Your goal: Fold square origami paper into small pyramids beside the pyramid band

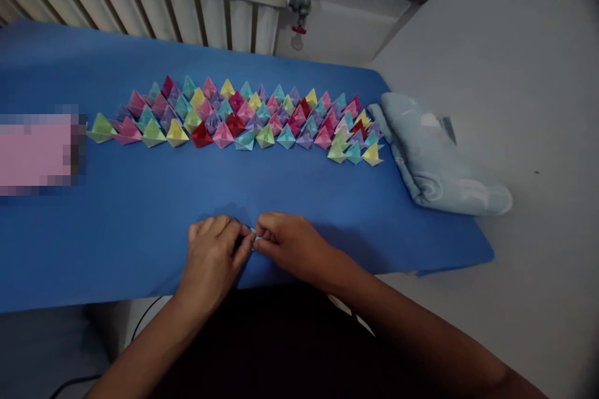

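Near the front edge of the blue-covered table (154, 218), a small piece of light blue paper (254, 234) is pinched between both my hands. My left hand (213, 246) is closed on its left side, knuckles up. From the right, my right hand (287, 243) grips the same paper between thumb and fingers. Most of the paper is hidden by my fingers, so its folded shape cannot be made out. Beyond my hands stand several rows of folded paper boats (243, 139) in pink, green, yellow, purple, red and blue.
A folded light blue blanket (449, 168) lies at the table's right end. At the far left is a blurred-out pink thing (35, 153). Behind the table runs a white radiator (187, 9) with a pipe and a red-handled valve (299, 30).
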`<state>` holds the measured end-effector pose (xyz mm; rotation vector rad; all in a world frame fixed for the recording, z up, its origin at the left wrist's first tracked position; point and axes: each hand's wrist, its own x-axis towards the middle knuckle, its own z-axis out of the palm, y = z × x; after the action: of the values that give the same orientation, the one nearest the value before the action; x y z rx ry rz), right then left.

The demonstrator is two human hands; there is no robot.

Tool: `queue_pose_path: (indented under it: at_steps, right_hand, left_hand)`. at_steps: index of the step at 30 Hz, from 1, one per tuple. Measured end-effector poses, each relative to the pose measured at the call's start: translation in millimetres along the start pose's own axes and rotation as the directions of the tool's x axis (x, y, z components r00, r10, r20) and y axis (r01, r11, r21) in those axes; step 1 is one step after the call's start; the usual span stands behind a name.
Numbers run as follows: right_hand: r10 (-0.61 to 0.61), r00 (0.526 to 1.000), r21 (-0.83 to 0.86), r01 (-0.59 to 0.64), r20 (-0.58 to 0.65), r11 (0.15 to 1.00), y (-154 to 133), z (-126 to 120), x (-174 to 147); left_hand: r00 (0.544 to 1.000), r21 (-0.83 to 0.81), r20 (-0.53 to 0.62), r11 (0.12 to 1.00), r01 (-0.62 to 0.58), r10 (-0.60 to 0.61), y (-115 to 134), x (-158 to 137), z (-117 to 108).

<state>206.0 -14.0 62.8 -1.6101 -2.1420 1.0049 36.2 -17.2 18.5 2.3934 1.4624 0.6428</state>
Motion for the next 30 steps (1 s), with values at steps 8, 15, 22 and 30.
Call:
queue_pose_path:
  at_steps: [8,15,22,30]
  right_hand:
    - [-0.051,0.998,-0.062,0.052,0.031,0.997,2,1,2]
    - [-0.035,0.999,-0.051,0.036,0.012,0.998,0,1,2]
    - [-0.004,1.0,-0.053,0.005,0.009,0.999,-1,2,2]
    - [0.048,0.997,-0.088,-0.043,0.059,0.995,-5,1,3]
  left_hand:
    - [0.989,-0.154,0.037,0.977,0.149,-0.145,-17,-8,-22]
    - [0.976,-0.142,0.085,0.967,0.211,-0.201,-9,-22,-28]
    - [0.97,-0.106,0.103,0.967,0.233,-0.222,-3,-19,-21]
    - [0.979,-0.102,0.092,0.976,0.192,-0.182,-4,-22,-19]
